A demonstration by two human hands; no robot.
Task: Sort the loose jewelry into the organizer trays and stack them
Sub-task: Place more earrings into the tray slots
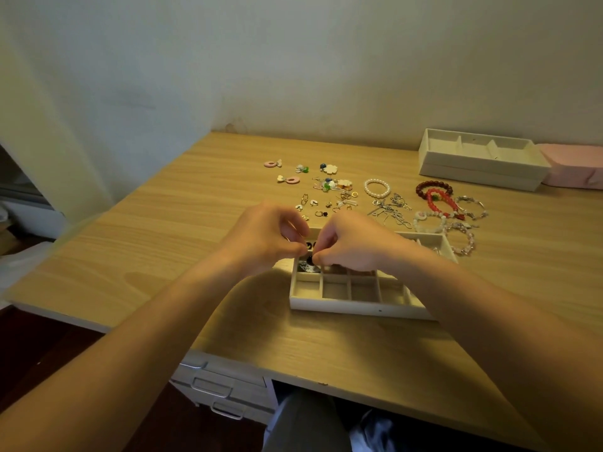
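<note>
Closest in: a white drawer unit [222,386] tucked under the wooden desk [146,262], just left of a lap in grey trousers [303,425]. Up on the desk, near the front edge, a white organizer tray [359,309] with a grid of small compartments, something dark and glittery [308,266] sitting in one at the back left.

Both hands right over that corner. Right hand [355,246] curled, thumb and forefinger pinching a small dark piece [315,257] just above that back-left compartment. Left hand [264,236] curled too, fingertips pressed together right beside the piece, nearly touching the right hand's. Can't tell about an actual grip on it from that side, too small and blurry.

Past the hands, loose jewelry spread out on the wood:
- little earrings and rings [329,190] in a scatter
- pink hoop earrings [270,164] off at the left
- a pearl bracelet [377,188] in the middle
- tangled silver chains [391,210] just beside it
- red bead bracelets [440,202] and clear beaded ones [466,243] over on the right, near the tray's far corner

Way back by the wall on the right, what looks like two more white trays [479,172] stacked, long compartments in the top one, a pink thing [574,164] touching their right side.
</note>
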